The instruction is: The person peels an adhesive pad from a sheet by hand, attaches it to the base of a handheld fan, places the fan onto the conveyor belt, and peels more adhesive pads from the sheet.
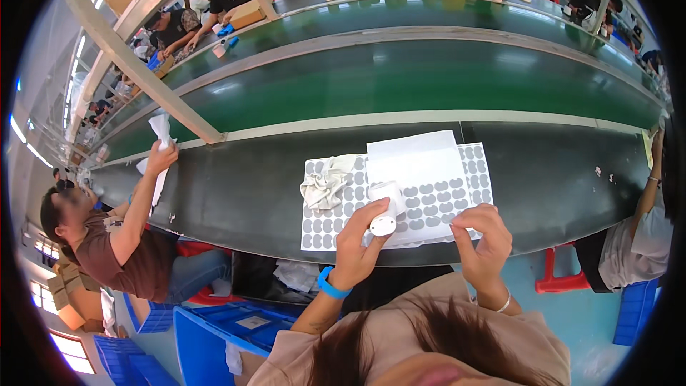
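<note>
Brown hair (pixel 457 332) and a beige shirt (pixel 400 336) fill the bottom edge, with both forearms reaching up from them to a black table (pixel 243 193). On the left wrist is a blue band (pixel 333 284); on the right wrist, a thin bracelet (pixel 506 302). The left grip (pixel 356 241) is closed around a small white device (pixel 386 204), its fingers on the left side and the thumb near the lower end. The device's rounded end, marked with two dark dots, points toward the person, while its broader end points away, over the sticker sheets (pixel 480 171). The right grip (pixel 486 246) is just right of the device and apart from it, thumb and forefinger tips brought close together by the sheets' right side; whether they pinch something small, I cannot tell at this size. Grey stickers in rows cover the sheets, and the top one (pixel 411 157) is plain white in its upper part. A crumpled pale cloth (pixel 325 186) lies on their left side, near the device. Beyond the table runs a green conveyor belt (pixel 429 75).
</note>
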`<state>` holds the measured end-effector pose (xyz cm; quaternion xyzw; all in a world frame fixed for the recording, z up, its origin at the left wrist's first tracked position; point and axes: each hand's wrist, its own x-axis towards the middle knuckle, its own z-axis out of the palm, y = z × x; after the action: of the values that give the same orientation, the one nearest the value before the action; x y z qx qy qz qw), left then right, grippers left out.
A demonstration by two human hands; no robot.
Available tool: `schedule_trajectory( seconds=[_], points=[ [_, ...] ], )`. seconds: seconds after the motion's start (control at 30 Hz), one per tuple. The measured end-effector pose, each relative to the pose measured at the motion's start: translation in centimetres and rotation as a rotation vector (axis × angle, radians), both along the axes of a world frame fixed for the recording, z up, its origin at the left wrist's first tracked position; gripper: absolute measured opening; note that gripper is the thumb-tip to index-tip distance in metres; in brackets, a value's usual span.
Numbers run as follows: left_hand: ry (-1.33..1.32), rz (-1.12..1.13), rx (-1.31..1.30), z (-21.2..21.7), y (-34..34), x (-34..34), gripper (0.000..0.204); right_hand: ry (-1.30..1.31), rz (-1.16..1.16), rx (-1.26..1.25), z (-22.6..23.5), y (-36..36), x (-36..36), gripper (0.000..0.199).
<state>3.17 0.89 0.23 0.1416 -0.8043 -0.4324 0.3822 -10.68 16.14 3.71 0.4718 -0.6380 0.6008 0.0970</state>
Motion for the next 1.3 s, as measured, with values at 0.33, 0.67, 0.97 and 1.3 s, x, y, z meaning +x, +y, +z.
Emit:
schedule_trajectory(
  seconds=[0.33, 0.67, 0.97, 1.3],
  points=[
    [0.076, -0.154, 0.472, -0.4, 0.9, 1.4, 0.041, -0.014, 0.044, 0.005, 0.0, -0.1, 0.5, 0.017],
    [0.080, -0.278, 0.532, 0.7, 1.2, 1.4, 0.038, -0.130, 0.042, -0.023, 0.4, 0.2, 1.0, 0.022],
    [0.139, -0.280, 0.654, 0.3, 1.8, 1.9, 0.036, -0.090, 0.043, -0.013, 0.5, 0.4, 2.0, 0.019],
    [0.154, -0.390, 0.733, 0.6, 1.4, 1.8, 0.039, -0.497, 0.181, 0.084, -0.5, -0.4, 2.7, 0.016]
  ],
)
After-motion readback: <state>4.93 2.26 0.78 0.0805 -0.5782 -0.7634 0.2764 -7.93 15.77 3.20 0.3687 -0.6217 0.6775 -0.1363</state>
